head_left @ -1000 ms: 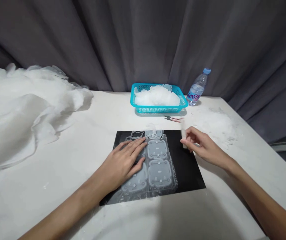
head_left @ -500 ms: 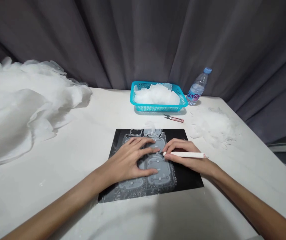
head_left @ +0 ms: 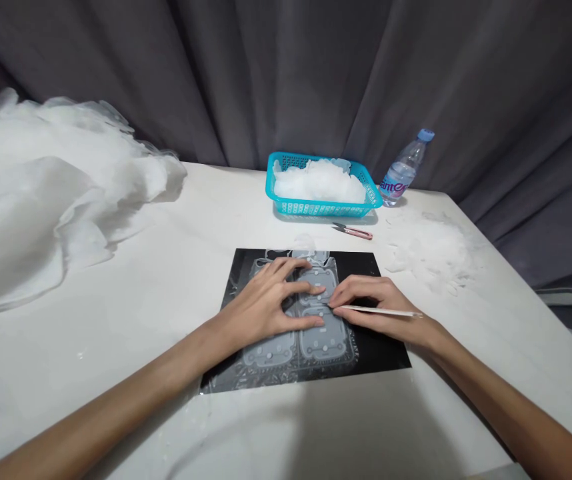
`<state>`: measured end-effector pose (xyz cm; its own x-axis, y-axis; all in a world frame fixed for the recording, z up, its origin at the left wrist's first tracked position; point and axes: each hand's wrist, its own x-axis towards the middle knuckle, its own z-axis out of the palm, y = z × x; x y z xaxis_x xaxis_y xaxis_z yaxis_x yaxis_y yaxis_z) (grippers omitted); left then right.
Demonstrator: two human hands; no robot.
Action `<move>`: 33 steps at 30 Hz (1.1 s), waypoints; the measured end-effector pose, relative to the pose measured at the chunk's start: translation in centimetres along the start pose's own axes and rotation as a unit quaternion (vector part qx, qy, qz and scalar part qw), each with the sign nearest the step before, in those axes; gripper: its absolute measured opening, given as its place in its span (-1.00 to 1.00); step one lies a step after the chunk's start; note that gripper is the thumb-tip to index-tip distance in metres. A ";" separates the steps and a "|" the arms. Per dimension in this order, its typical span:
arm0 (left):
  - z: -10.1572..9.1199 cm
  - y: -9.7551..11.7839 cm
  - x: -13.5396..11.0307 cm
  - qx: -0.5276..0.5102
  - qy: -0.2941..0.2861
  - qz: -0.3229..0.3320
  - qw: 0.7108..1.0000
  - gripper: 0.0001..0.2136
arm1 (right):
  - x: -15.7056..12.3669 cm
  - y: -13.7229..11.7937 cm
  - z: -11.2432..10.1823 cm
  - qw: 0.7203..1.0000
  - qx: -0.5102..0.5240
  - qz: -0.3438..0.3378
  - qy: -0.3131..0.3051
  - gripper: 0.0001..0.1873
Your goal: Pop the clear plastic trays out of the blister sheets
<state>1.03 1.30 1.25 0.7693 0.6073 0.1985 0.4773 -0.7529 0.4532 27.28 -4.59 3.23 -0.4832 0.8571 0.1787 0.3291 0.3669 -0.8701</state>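
One white tool (head_left: 389, 311) is gripped by the right hand (head_left: 373, 303). Plastic sheeting (head_left: 320, 343), off the table's (head_left: 151, 287) rear edge, is touched by the splayed left hand (head_left: 269, 303).

Left lane lay open!
Bare worktop (head_left: 171, 260) split white heap (head_left: 16, 200) from black sheet (head_left: 383, 360); snips (head_left: 356, 233), basket (head_left: 323, 207) and bottle (head_left: 402, 173) crowded the far side, scraps (head_left: 433, 250) the right.

The left hand (head_left: 269, 300) rests spread on a clear sheet (head_left: 323, 341) over a black mat (head_left: 379, 357); the right hand (head_left: 383, 292) holds a white stick (head_left: 383, 311).
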 end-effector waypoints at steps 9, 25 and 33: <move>0.3 -0.2 0.4 0.024 0.021 0.025 0.999 -0.46 | -0.2 -0.5 -0.2 0.999 -0.011 0.030 -0.017 -0.91; 0.6 -0.1 0.0 0.019 0.037 0.028 0.999 -0.45 | 0.0 -0.4 -0.1 0.998 -0.054 0.003 -0.008 -0.86; 0.6 -0.2 0.0 0.024 0.040 0.039 0.998 -0.45 | 0.2 -0.9 -0.2 0.997 -0.059 0.004 -0.045 -0.88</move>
<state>1.21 1.32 0.60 0.7699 0.5626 0.3014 0.4376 -0.8090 0.3924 27.02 -4.64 4.15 -0.5490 0.8264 0.1252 0.4238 0.4043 -0.8105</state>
